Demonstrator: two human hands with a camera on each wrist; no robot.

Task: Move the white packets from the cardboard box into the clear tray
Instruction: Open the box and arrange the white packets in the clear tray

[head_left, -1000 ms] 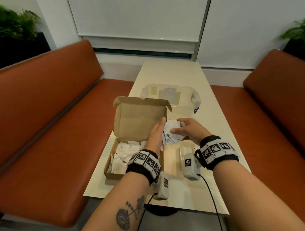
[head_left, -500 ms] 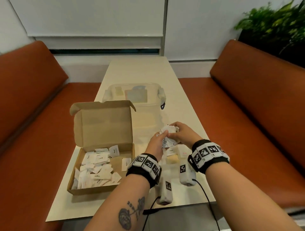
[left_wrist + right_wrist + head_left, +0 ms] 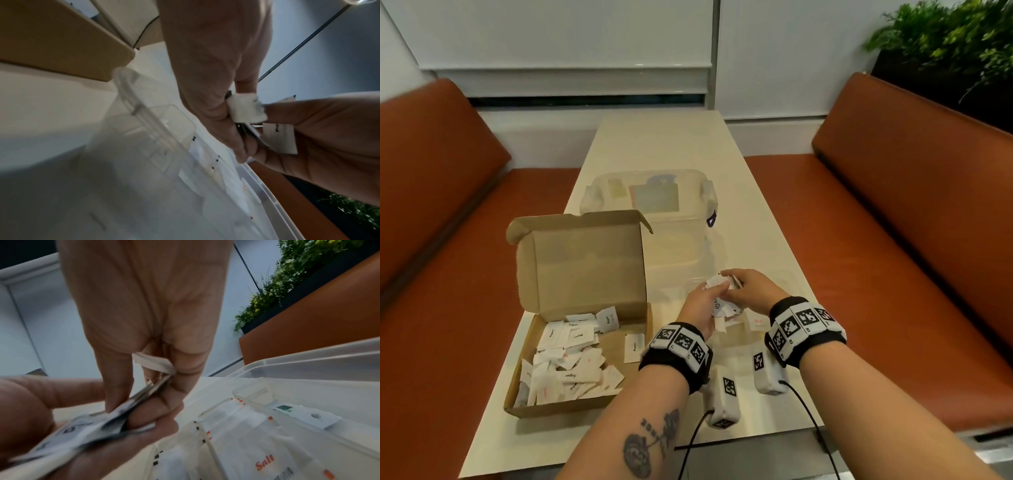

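Observation:
An open cardboard box (image 3: 565, 407) sits on the table's left, with several white packets (image 3: 571, 370) loose inside. To its right lies the clear tray (image 3: 308, 363), its rim (image 3: 131, 91) just under my hands; white packets marked Salt (image 3: 265, 464) lie in its compartments. My left hand (image 3: 702, 308) and right hand (image 3: 750, 291) meet above the tray, and both pinch one bunch of white packets (image 3: 717, 282). The left wrist view has the left fingers (image 3: 232, 113) curled round folded packets (image 3: 246, 110). In the right wrist view the right fingers (image 3: 144, 402) pinch the same stack (image 3: 86, 426).
A larger clear lidded container (image 3: 647, 198) stands behind the box and tray. Orange benches (image 3: 893, 240) run along both sides of the narrow table (image 3: 661, 144). A plant (image 3: 945, 44) stands at the back right. Black cables (image 3: 808, 418) hang over the table's near edge.
Both hands have carried the bunch of packets rightwards from in front of the box lid to above the clear tray. The head view has swung to the right.

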